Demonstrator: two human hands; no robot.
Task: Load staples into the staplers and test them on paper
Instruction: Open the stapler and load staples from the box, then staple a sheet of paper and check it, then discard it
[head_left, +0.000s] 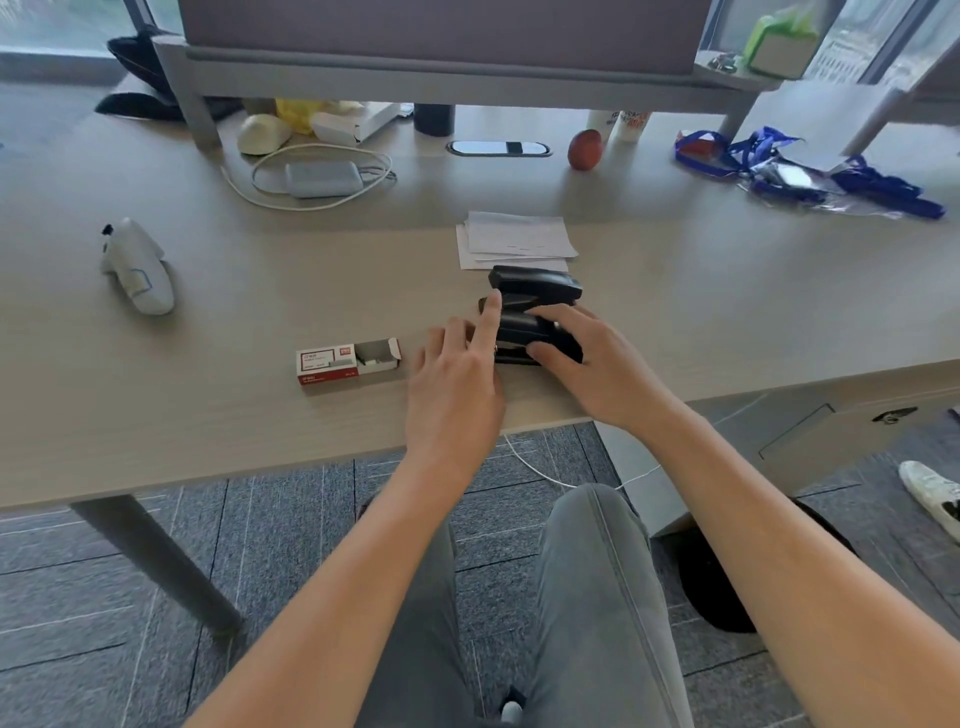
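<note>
The staple box (347, 360) bears a red-and-white label, and the cup (630, 124) red print; neither is legible.

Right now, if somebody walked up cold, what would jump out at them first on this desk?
Probably the two hands near the desk's front edge: the right hand grips a black stapler, the left hand points a finger over it. A second black stapler lies just behind, before some white paper. An open red-and-white staple box sits left.
</note>
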